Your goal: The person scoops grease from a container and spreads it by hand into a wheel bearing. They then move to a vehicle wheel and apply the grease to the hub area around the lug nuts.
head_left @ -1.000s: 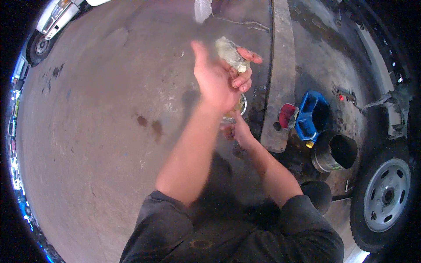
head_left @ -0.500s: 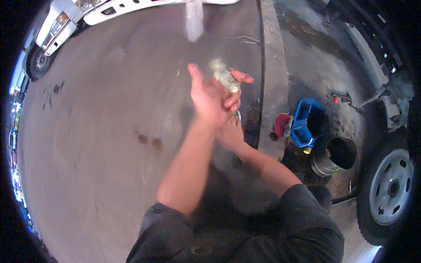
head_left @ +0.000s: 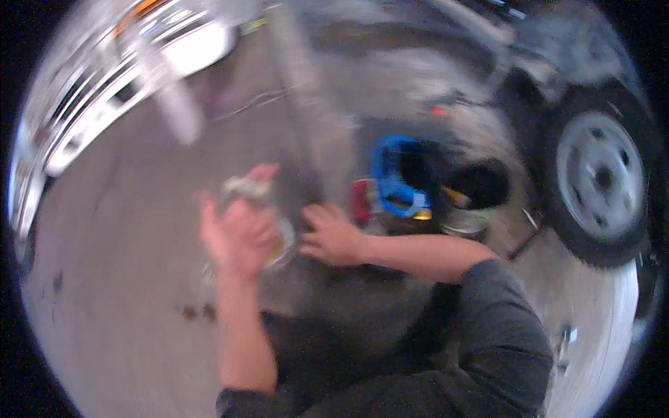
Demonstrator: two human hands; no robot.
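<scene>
My left hand (head_left: 244, 233) is in the left middle of the view, blurred, thumb stretched out to the left. A pale, soft-looking wad (head_left: 247, 188) rests at its fingers; whether it is cloth or a thick paste I cannot make out. Just right of that hand, partly covered by it, shows a round thing with a whitish rim (head_left: 284, 244) and a yellowish-brown middle. My right hand (head_left: 333, 235) reaches in from the right with its fingers apart and nothing in them, a short gap from the round thing.
Right of my hands stand a red item (head_left: 360, 200), a blue plastic container (head_left: 382, 174) and a dark open bucket (head_left: 463, 221). A wheel (head_left: 599, 177) stands farther right. A white vehicle front (head_left: 202, 50) is at the far left, over the grey floor (head_left: 125, 230).
The view has swung right, so the blue container, bucket and wheel sit farther left. My hands were together; now my right hand is apart from the left. The pale wad stays with my left hand.
</scene>
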